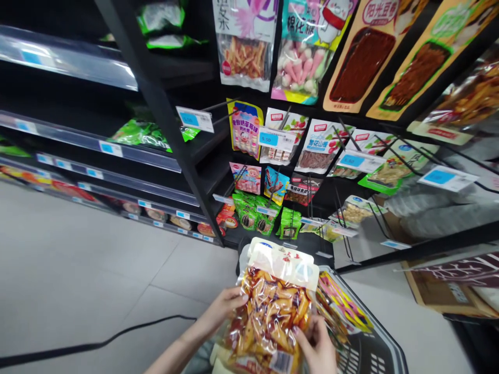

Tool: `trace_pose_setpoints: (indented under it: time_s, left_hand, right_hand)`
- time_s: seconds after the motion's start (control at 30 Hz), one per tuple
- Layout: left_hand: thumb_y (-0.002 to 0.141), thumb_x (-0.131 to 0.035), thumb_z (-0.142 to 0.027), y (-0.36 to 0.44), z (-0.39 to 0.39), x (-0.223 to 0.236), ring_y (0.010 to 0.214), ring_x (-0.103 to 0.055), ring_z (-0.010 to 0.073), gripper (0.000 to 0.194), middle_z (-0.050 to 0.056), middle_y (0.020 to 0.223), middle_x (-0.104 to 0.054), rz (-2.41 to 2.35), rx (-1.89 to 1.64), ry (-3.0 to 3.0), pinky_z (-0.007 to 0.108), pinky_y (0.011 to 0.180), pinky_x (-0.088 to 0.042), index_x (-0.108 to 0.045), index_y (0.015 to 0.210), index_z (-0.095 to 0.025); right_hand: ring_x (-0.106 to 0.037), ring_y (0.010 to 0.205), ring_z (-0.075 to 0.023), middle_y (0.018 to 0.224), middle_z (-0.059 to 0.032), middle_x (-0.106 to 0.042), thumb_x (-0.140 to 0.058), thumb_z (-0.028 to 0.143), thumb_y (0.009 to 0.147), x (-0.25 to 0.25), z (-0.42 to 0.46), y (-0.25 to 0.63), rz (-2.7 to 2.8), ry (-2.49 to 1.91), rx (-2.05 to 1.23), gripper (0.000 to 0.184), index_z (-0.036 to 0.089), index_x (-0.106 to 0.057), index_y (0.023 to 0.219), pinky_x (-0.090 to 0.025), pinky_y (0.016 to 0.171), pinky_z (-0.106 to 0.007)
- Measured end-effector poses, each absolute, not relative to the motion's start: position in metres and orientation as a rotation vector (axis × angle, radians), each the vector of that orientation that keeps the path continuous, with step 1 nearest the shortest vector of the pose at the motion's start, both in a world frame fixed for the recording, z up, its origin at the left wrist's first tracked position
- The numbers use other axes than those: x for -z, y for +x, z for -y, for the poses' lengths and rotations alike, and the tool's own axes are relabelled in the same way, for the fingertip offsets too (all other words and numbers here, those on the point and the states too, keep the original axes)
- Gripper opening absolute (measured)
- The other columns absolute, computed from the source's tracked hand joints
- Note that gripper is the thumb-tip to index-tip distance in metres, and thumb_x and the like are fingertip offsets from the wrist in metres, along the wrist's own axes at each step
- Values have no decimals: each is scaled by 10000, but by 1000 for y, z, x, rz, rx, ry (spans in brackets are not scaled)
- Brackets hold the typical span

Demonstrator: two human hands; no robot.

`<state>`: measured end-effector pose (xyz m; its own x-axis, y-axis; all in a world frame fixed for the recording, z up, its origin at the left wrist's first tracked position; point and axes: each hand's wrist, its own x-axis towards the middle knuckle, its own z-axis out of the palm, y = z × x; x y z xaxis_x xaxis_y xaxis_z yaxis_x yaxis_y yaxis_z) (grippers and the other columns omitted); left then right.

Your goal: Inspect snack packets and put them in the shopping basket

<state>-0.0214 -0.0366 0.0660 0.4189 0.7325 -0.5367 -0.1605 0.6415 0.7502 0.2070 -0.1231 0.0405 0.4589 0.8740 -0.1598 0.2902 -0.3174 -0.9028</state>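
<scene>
a clear snack bag point(273, 311) full of orange and red pieces is being held upright low in the middle of the view, just above a dark shopping basket point(366, 348). the left hand point(224, 306) is gripping the bag's left edge, its fingers curled close together against the plastic with the thumb on the front. the right hand point(317, 345) is holding the bag's lower right corner, its fingers point(302, 332) pressed together on the front of the pack. more packets with yellow and pink edges point(339, 304) are lying in the basket, just to the right of the bag. beyond the bag, a black rack point(163, 119) is carrying hanging snack packs point(245, 127) and blue price tags point(195, 119) on hooks. left of the bag, grey floor tiles point(89, 259) are showing, with a black cable point(97, 343) running across them. to the right of the bag, a cardboard box point(444, 296) is sitting on the floor.
</scene>
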Motion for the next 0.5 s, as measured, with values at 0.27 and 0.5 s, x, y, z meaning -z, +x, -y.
trace_pose_setpoints:
  time_s: [0.27,0.5]
  left_hand:
    - [583,-702,-495,-21,36,-71,609,-567,172,409,44,654,-664,-1024,-598,697,271,599,-438,-702,747,-121]
    - [557,-687,-559,-21,37,-73,628,-572,189,470,49,654,-659,-1039,-593,712,294,626,-435,-694,713,-116]
  right_hand:
    - [-500,535,-154,576,30,-550,-626,471,650,-40,124,207,947,-1816,-904,313,207,-492,752,-386,525,-255]
    - [-515,539,-159,573,28,-553,-625,470,645,-39,124,204,919,-1790,-885,317,205,-491,756,-392,518,-256]
